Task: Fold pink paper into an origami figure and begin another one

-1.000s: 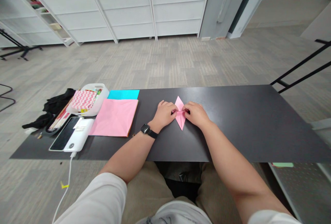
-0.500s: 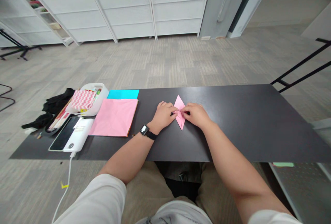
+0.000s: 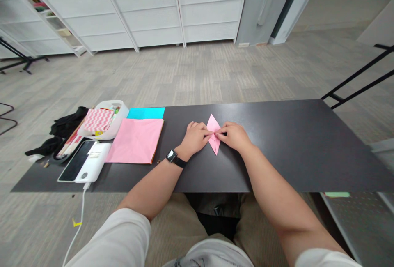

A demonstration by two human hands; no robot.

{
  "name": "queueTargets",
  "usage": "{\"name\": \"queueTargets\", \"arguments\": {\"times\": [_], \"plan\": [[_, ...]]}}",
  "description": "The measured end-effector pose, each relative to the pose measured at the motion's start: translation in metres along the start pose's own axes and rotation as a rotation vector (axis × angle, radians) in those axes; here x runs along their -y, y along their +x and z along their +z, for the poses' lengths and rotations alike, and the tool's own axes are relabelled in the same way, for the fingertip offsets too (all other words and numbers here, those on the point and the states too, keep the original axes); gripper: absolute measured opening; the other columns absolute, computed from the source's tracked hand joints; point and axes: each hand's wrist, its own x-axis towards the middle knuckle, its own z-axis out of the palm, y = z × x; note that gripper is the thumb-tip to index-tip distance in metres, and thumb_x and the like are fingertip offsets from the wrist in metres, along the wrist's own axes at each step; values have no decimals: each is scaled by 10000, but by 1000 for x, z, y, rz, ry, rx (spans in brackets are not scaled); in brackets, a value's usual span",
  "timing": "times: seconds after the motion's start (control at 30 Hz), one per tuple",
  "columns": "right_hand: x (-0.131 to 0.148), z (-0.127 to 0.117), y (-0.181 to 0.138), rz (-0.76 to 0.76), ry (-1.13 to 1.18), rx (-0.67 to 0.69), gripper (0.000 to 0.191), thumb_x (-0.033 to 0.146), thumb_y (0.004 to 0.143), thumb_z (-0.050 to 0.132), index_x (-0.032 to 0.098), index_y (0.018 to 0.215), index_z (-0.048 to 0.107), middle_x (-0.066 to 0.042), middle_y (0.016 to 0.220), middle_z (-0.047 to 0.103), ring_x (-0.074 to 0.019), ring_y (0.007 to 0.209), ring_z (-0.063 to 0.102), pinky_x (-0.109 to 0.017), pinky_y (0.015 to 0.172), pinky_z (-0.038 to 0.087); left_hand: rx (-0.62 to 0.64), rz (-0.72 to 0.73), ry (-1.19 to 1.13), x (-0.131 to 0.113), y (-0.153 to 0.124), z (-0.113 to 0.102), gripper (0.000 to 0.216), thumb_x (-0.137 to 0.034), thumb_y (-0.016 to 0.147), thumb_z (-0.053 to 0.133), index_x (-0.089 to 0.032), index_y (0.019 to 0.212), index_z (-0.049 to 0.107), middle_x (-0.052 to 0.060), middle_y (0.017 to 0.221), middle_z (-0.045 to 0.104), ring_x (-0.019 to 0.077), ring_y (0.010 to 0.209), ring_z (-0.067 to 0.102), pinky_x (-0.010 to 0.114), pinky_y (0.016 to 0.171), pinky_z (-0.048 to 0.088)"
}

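Note:
A folded pink origami paper (image 3: 214,124), diamond-shaped with pointed ends, lies on the dark table between my hands. My left hand (image 3: 197,134) grips its left edge near the middle, thumb and fingers closed at the paper. From the other side my right hand (image 3: 233,134) pinches the middle of the same paper. The fingertips of both hands almost meet there and cover the centre folds. On my left wrist is a black smartwatch (image 3: 171,155).
Left of my hands lies a stack of pink paper (image 3: 137,141), with a cyan sheet (image 3: 146,113) behind it. Further left are a white basket (image 3: 122,115), a phone (image 3: 76,162), a white power bank (image 3: 94,163) with a cable, and black cloth (image 3: 69,121).
The fingertips of both hands have drawn slightly closer together at the middle of the pink paper. The paper stays in nearly the same place.

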Motion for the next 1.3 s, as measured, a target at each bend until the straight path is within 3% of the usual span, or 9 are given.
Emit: {"name": "queueTargets", "arguments": {"times": [0.63, 0.8, 0.9, 1.03, 1.3], "plan": [[-30, -17, 1, 89, -29, -50, 176, 273, 866, 696, 281, 771, 843, -23, 893, 758, -198, 839, 686, -312, 775, 488, 58, -21, -2, -4, -1, -8, 251, -342, 1058, 597, -375, 1164, 822, 32, 1132, 686, 232, 1114, 585, 578, 1260, 291], [-22, -13, 0, -17, 65, -119, 190, 294, 955, 684, 279, 966, 872, -35, 956, 748, -188, 894, 696, -312, 830, 503, 50, -6, 8, -3, -2, -6, 263, -344, 1066, 580, -369, 1151, 828, 33, 1117, 686, 237, 1098, 584, 595, 1260, 289], [-13, -6, 1, -74, 65, -30, 171, 287, 948, 729, 321, 1037, 871, -27, 1004, 743, -194, 947, 701, -321, 871, 502, 46, 2, 20, -2, -2, -4, 253, -343, 1062, 590, -368, 1149, 826, 28, 1123, 691, 234, 1087, 583, 600, 1267, 277], [-10, -3, 2, -43, 29, 46, 179, 280, 961, 726, 354, 1035, 871, -24, 1006, 743, -200, 963, 705, -330, 884, 497, 45, 2, 27, 1, -2, -6, 236, -335, 1051, 610, -380, 1128, 829, 22, 1131, 696, 236, 1105, 587, 611, 1281, 242], [-11, -6, 3, -19, 10, 72, 186, 298, 967, 717, 348, 1047, 877, -31, 999, 753, -207, 946, 708, -326, 856, 493, 38, -20, 62, 17, -5, -18, 189, -348, 1007, 679, -355, 1080, 853, 28, 1056, 725, 236, 1027, 633, 525, 1136, 401]]}}
